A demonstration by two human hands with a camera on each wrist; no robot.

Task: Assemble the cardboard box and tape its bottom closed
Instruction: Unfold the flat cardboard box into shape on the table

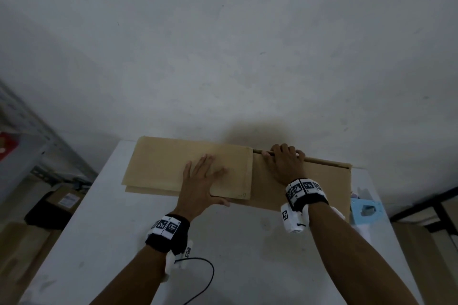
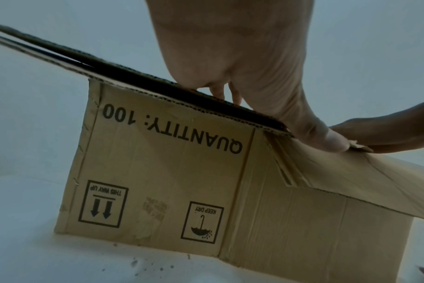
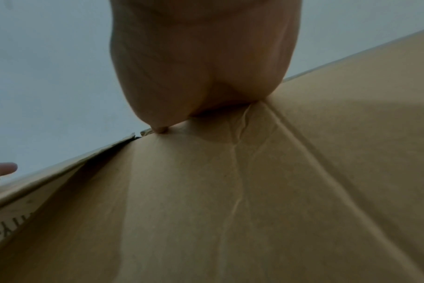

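Observation:
A brown cardboard box (image 1: 158, 168) stands on the white table (image 1: 119, 242) with its flaps facing up. My left hand (image 1: 202, 183) lies flat with spread fingers on the folded-down left flaps and presses them. My right hand (image 1: 285, 158) curls its fingers over the far edge of the right flap (image 1: 329, 181) and grips it. The left wrist view shows the box side (image 2: 162, 181) printed "QUANTITY: 100" upside down, with my left hand (image 2: 254, 76) on the flap edge. The right wrist view shows my right hand (image 3: 201, 67) on the creased flap (image 3: 230, 191).
A light blue object (image 1: 366, 210) lies at the table's right edge beside the box. A black cable (image 1: 203, 277) loops on the table near my left wrist. Cardboard boxes (image 1: 62, 200) and a metal shelf (image 1: 24, 131) stand on the floor at left. A white wall (image 1: 223, 44) lies behind.

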